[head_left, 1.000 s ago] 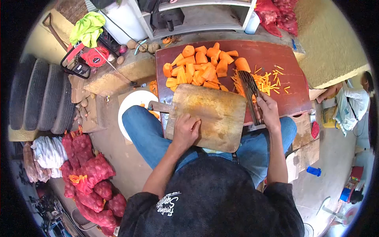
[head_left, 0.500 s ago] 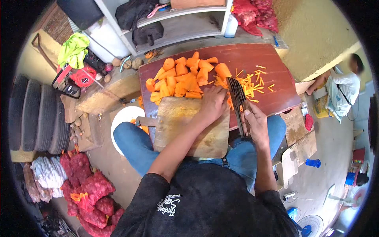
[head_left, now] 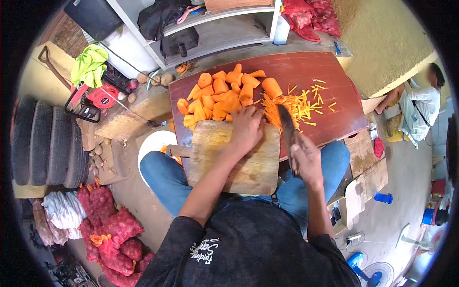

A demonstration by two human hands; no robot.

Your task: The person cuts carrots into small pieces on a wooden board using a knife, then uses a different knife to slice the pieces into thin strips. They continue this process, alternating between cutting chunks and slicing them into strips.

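My right hand is wrapped round the handle of a knife, whose blade points away over the cut carrot strips. Over the top edge of the wooden cutting board, my left hand has its fingers bent down beside the strips; what they hold, if anything, is hidden. Peeled carrot chunks are heaped beyond the board. One thick carrot piece lies at the top of the strips, on the red table.
A white bucket stands left of the table by my knee. Red mesh sacks and tires are farther left. Shelves rise beyond the table. A person in white sits at the right.
My left hand has shifted slightly left, away from the knife. The knife has turned, so its blade shows at a different angle. The view has shifted a little.
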